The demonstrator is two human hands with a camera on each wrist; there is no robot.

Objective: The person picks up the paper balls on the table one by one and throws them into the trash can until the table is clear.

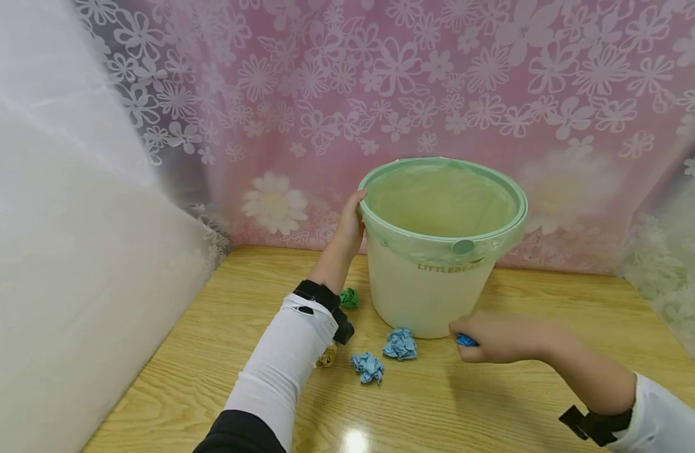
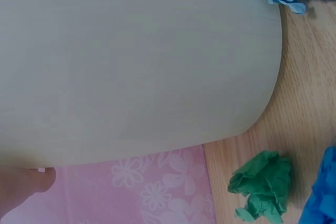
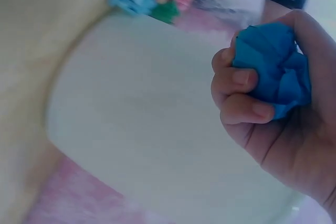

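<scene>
A pale bucket (image 1: pixel 429 289) with a green rim and a thin clear liner folded over it stands on the wooden table. My left hand (image 1: pixel 350 223) holds it at the left side of the rim, the thumb at the edge; most of the fingers are hidden behind. In my right hand (image 1: pixel 503 338) is a crumpled blue paper ball (image 3: pixel 274 69), with the fingers curled round it. That hand is low in front of the bucket's right side. Two light blue paper balls (image 1: pixel 400 344) (image 1: pixel 367 367) lie before the bucket.
A green paper ball (image 1: pixel 349 298) lies left of the bucket, and a tan paper ball (image 1: pixel 327 357) is partly behind my left wrist. Another dark blue paper ball (image 2: pixel 321 190) shows in the left wrist view. A pink flowered curtain (image 1: pixel 325 126) hangs behind the table.
</scene>
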